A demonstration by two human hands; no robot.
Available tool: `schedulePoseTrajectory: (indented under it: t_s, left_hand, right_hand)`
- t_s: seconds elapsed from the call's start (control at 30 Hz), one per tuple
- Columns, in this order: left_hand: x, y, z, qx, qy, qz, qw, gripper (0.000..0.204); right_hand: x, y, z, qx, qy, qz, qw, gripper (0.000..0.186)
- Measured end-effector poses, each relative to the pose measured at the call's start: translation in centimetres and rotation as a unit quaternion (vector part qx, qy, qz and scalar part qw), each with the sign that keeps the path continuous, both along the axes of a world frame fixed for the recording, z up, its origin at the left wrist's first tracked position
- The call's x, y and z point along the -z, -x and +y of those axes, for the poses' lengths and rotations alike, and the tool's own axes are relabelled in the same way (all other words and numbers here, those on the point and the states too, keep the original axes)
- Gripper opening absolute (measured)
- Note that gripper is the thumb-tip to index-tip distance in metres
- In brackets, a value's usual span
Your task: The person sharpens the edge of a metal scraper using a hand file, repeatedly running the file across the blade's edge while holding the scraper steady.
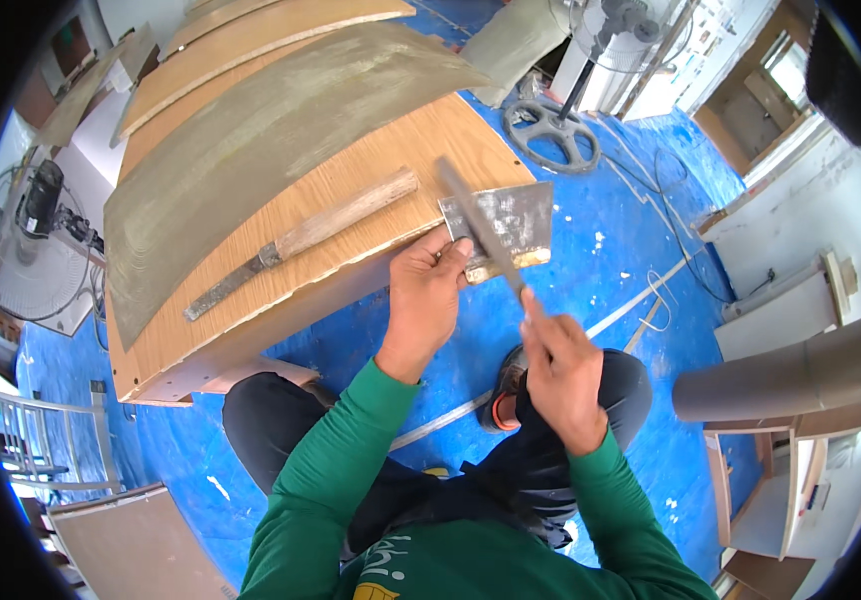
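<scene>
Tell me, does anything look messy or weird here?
Yes: white marks dot the blue floor sheet, as if something may have dripped, and the flat metal blade in the left hand has pale smears instead of looking clean.

A flat, four-sided metal plate (523, 218) stands out right of centre in the frame, dark grey and mottled with pale smudges, its lower edge trimmed in yellowish tan; it tilts slightly, its right side higher than its left; a long, narrow, grey-brown bar (482, 222) crosses over its left part, slanting from upper left to lower right; whether the two touch along that crossing cannot be told.
</scene>
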State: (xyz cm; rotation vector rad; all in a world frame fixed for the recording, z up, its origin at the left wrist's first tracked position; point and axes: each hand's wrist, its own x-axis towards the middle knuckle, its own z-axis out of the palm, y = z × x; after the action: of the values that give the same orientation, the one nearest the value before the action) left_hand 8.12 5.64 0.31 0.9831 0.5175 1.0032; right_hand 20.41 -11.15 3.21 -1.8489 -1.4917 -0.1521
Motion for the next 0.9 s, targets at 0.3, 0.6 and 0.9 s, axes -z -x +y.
schedulePoseTrajectory:
  t_s: [0.3, 0.6, 0.9]
  left_hand:
    - [0.7, 0.3, 0.5, 0.000, 0.023, -0.029, 0.999, 0.024]
    - [0.4, 0.1, 0.2, 0.003, 0.047, -0.063, 0.997, 0.029]
    - [0.5, 0.3, 0.3, 0.014, 0.064, -0.084, 0.994, 0.027]
  right_hand:
    - [-1.5, -0.4, 0.7, -0.026, -0.066, 0.152, 0.986, 0.046]
    - [-0.5, 2.1, -1.3, -0.124, -0.022, 0.463, 0.877, 0.029]
    - [-5.2, -1.3, 1.6, -0.056, -0.060, 0.086, 0.993, 0.031]
